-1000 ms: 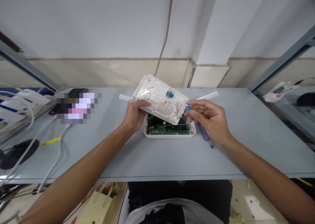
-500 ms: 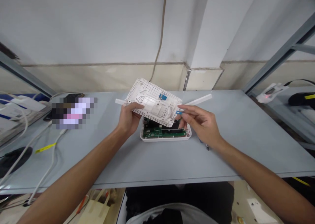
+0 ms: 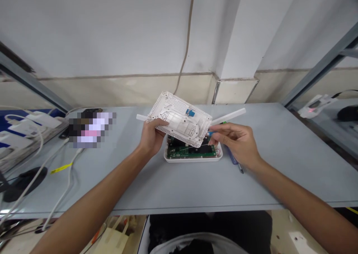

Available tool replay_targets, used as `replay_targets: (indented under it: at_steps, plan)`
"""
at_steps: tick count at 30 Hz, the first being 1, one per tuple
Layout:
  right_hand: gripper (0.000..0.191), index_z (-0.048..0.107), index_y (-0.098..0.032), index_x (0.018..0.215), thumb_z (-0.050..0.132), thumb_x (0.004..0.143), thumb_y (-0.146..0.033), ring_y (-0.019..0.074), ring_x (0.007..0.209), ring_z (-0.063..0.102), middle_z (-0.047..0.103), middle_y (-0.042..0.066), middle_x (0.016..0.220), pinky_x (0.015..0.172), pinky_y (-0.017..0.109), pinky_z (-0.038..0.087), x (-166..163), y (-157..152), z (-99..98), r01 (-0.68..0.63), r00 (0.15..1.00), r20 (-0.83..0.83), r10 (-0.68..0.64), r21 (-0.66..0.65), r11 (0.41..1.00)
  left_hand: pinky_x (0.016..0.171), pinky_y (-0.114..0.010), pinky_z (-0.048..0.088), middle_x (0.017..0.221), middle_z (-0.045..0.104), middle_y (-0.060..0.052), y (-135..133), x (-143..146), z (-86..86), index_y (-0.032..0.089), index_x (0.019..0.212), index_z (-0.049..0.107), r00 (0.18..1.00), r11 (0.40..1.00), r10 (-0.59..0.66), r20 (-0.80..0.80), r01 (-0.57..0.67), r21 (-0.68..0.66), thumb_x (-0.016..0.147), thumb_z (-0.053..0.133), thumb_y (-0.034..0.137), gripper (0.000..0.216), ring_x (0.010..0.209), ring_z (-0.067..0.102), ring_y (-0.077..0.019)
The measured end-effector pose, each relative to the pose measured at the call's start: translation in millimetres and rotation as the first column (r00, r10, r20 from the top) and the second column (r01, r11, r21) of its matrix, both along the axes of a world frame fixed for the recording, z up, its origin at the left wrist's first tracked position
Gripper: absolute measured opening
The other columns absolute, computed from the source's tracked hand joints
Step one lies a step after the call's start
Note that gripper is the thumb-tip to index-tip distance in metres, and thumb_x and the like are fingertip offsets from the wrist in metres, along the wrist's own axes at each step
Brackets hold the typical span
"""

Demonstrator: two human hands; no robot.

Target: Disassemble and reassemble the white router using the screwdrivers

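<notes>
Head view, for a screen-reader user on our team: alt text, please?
A left hand holds up a perforated white router cover above its white base and green circuit board. The right hand pinches a small blue connector.

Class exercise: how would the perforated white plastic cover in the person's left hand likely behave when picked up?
The cover is probably light for its size, since its shell is full of holes. It seems stiff: the left hand holds it out without visible sagging.

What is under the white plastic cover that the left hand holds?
A green circuit board lies in a white plastic base; the white plastic cover hides the board's far part, which cannot be seen.
</notes>
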State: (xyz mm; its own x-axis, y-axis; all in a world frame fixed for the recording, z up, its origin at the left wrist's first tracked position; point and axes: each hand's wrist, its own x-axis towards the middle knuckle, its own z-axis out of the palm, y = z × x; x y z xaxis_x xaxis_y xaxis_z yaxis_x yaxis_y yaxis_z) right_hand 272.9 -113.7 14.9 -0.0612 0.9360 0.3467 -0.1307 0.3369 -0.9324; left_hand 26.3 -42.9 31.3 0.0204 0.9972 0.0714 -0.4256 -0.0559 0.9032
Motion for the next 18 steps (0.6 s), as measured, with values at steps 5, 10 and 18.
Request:
replay_targets:
  at_steps: [5, 10, 18]
  plan:
    - [0.016, 0.082, -0.028, 0.106, 0.081, 0.091, -0.033, 0.0188, 0.082, 0.08, 0.082, 0.003, 0.094, 0.08, 0.037, 0.071, 5.7, 2.8, 3.9, -0.103, 0.994, 0.019, 0.103, -0.029, 0.994, 0.074, -0.036, 0.062, 0.102, 0.08, -0.007, -0.9, -0.3, -0.5, 0.018, 0.123, 0.07, 1.0, 1.0, -0.017, -0.014, 0.017, -0.011, 0.058, 0.071, 0.009, 0.066, 0.103, 0.073, -0.0329]
    - [0.015, 0.076, -0.024, 0.104, 0.078, 0.094, -0.034, 0.0176, 0.077, 0.079, 0.081, 0.005, 0.097, 0.07, 0.033, 0.068, 10.2, 2.4, 7.2, -0.28, 0.958, 0.043, 0.285, -0.092, 0.956, 0.075, -0.036, 0.062, 0.102, 0.08, -0.008, -1.7, -1.3, -0.3, 0.017, 0.119, 0.072, 1.0, 0.999, -0.019, -0.016, 0.018, -0.027, 0.058, 0.072, 0.009, 0.061, 0.104, 0.073, -0.0332]
    - [0.011, 0.082, -0.025, 0.102, 0.082, 0.091, -0.027, 0.0224, 0.092, 0.081, 0.083, 0.006, 0.1, 0.084, 0.039, 0.07, 19.4, 0.4, 10.1, -0.216, 0.971, 0.101, 0.216, -0.011, 0.976, 0.074, -0.035, 0.061, 0.102, 0.08, -0.007, -2.0, -1.1, -3.0, 0.018, 0.12, 0.072, 0.999, 0.999, -0.043, -0.026, 0.042, -0.028, 0.059, 0.072, 0.009, 0.062, 0.1, 0.073, -0.0322]
